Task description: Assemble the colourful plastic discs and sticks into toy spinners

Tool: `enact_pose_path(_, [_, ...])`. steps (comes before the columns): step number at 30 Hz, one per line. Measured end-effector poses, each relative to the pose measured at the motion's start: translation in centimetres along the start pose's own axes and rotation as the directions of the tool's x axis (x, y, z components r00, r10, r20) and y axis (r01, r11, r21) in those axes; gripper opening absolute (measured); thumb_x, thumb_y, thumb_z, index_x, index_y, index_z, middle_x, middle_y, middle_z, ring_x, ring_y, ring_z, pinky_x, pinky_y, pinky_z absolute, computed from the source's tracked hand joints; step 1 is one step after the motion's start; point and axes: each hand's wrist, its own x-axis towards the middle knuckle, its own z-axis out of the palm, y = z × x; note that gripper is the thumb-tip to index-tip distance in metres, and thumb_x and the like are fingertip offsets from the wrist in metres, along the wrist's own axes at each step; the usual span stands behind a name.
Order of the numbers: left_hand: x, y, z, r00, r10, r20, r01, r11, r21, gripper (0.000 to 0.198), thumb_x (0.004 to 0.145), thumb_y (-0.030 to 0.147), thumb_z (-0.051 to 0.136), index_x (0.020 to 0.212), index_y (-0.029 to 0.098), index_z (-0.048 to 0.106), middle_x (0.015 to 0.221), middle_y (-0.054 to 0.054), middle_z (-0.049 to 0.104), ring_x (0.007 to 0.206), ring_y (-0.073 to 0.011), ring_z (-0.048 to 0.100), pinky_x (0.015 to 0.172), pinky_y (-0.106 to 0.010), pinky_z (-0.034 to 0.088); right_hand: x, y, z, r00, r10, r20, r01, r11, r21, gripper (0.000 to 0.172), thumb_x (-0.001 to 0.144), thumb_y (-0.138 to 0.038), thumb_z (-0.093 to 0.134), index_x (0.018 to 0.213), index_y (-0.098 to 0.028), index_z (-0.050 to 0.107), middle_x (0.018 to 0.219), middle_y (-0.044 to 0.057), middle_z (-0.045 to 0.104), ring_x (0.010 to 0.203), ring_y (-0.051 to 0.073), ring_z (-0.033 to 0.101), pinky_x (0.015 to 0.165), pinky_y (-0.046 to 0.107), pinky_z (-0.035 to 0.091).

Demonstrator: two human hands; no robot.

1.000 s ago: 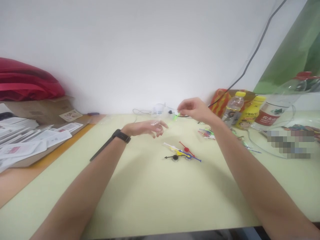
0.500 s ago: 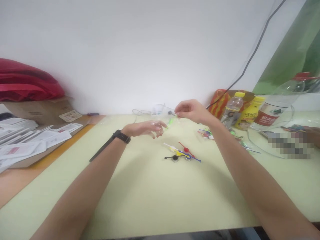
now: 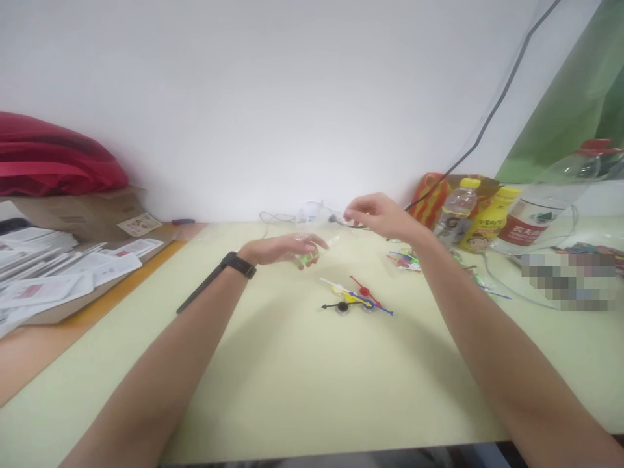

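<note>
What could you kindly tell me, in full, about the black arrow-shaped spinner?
The black arrow-shaped spinner looks like plastic, with a thin shaft, an arrowhead at its left end, and a round hub above a clear round base. It lies crosswise on the pale yellow-green table, at the near left of a cluster. Its right end runs toward the yellow plastic spinner; whether they touch is unclear.

The left hand [image 3: 287,249] partly hides a small green thing [image 3: 306,260], the red cloth [image 3: 53,156] between nine and ten o'clock runs off the edge, and blurry squares [image 3: 565,283] cover something at three o'clock.
</note>
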Motion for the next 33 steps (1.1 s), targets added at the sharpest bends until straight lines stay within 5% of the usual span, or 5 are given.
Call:
enact_pose_path(4, [-0.1,-0.2,0.0,1.0,-0.016,-0.003,0.016,1.0,0.006,0.05,0.091,0.052,0.064,0.134,0.026,0.058,0.109,-0.008,0.059,0.101,-0.0253,0.058,0.09,-0.039,0.05,-0.2,2.0,0.3,0.958,0.181,0.223,-0.156,0.98,-0.124,0.017,0.085,-0.032,0.067,0.088,-0.017,0.074,0.09,0.008,0.075,0.076,0.018,0.065,0.064,0.026,0.047])
enact_pose_path(13, [-0.1,-0.8,-0.3,0.998,-0.067,0.001,0.067,0.996,0.064,0.052,0.093,0.056,0.061,0.136,0.026,0.057,0.109,-0.009,0.06,0.105,-0.0261,0.058,0.089,-0.038,0.051,-0.2,5.0,5.7,0.58,0.262,0.771,-0.258,0.957,-0.131,0.035,0.067,-0.033,0.078,0.096,-0.014,0.075,0.081,0.006,0.076,0.071,0.017,0.069,0.061,0.023,0.049])
enact_pose_path(23, [-0.2,-1.1,-0.5,0.998,-0.059,-0.007,0.059,0.997,0.052,0.05,0.095,0.056,0.059,0.135,0.026,0.058,0.108,-0.008,0.06,0.1,-0.0241,0.059,0.088,-0.036,0.051,-0.9,4.3,-1.1,0.93,0.314,0.192,-0.348,0.918,0.189,0.016,0.081,-0.018,0.077,0.095,-0.016,0.072,0.09,0.01,0.079,0.088,0.024,0.076,0.08,0.031,0.061])
enact_pose_path(28, [-0.2,-1.1,-0.4,0.999,-0.046,0.0,0.046,0.998,0.05,0.049,0.095,0.055,0.06,0.134,0.026,0.058,0.109,-0.008,0.06,0.101,-0.0242,0.059,0.088,-0.036,0.051,-0.7,3.9,-1.9,0.935,0.313,-0.169,-0.18,0.826,0.535,0.019,0.08,-0.022,0.082,0.094,-0.015,0.072,0.094,0.012,0.079,0.088,0.023,0.077,0.087,0.035,0.063])
enact_pose_path(33, [-0.1,-0.8,-0.2,0.999,-0.037,0.002,0.037,0.998,0.041,0.048,0.095,0.054,0.06,0.134,0.026,0.058,0.108,-0.008,0.06,0.099,-0.0233,0.059,0.088,-0.036,0.05,0.2,3.3,0.1,0.919,0.35,-0.18,-0.173,0.77,0.614,0.016,0.081,-0.02,0.081,0.093,-0.014,0.073,0.095,0.013,0.079,0.08,0.019,0.076,0.079,0.031,0.065])
